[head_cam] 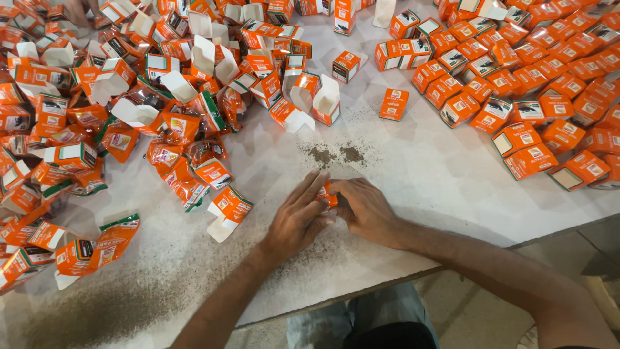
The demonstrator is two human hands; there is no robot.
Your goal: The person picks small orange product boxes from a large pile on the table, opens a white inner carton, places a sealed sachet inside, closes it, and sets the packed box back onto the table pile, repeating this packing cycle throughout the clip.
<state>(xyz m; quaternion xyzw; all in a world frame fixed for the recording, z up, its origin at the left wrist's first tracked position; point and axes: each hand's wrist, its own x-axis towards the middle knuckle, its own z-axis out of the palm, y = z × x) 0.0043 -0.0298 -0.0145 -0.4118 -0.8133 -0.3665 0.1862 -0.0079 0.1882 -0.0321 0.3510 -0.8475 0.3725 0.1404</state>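
My left hand (298, 216) and my right hand (367, 208) meet near the front edge of the white table (426, 181). Between their fingers they hold one small orange carton (329, 194), mostly hidden by the fingers. Just left of my left hand lies an open orange carton with its white flap out (227, 211). Two small heaps of dark powder (336, 154) lie on the table just beyond my hands.
A heap of open orange cartons and shiny orange pouches (129, 110) fills the left and back. Closed orange cartons (536, 84) crowd the right side. A single closed carton (394, 104) lies apart near the middle. Spilled dark powder (97, 304) dusts the near-left table.
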